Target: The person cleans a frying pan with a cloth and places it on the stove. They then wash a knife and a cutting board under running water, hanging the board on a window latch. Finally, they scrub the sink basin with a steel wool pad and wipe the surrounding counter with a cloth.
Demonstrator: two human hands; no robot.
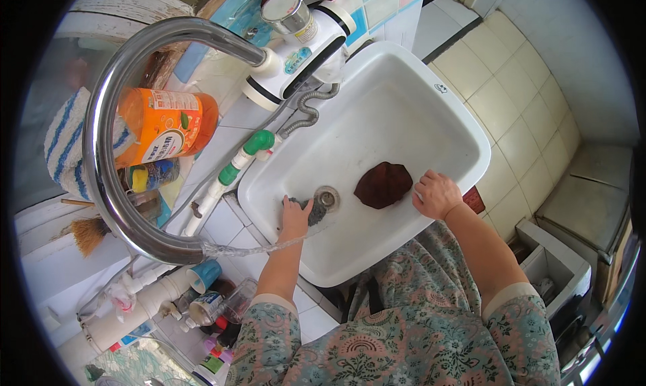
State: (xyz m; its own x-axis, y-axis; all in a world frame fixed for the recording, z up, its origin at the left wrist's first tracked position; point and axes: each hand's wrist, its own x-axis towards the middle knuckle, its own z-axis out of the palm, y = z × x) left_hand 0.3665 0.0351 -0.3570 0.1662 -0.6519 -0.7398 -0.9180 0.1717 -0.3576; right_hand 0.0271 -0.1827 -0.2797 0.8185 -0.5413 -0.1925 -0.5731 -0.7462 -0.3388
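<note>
In a white sink basin (398, 98), my left hand (294, 218) grips a wet dark grey cloth or scrubber (317, 213) beside the metal drain (328, 198). Part of that piece lies hidden under my fingers. Water (262, 248) runs from the curved chrome spout (96, 133) across my left wrist. A dark maroon cloth (384, 185) rests crumpled on the basin floor, right of the drain. Just to its right, my right hand (437, 194) is at the basin's near rim, its fingers curled; whether they grip the rim is hard to see.
An electric tap heater (303, 58) overhangs the back edge. Left of it stand an orange detergent bottle (169, 126), a striped towel (68, 138) and a brush (88, 232). A blue cup (204, 275) and several bottles crowd the lower left. Floor tiles (504, 113) lie beyond the sink.
</note>
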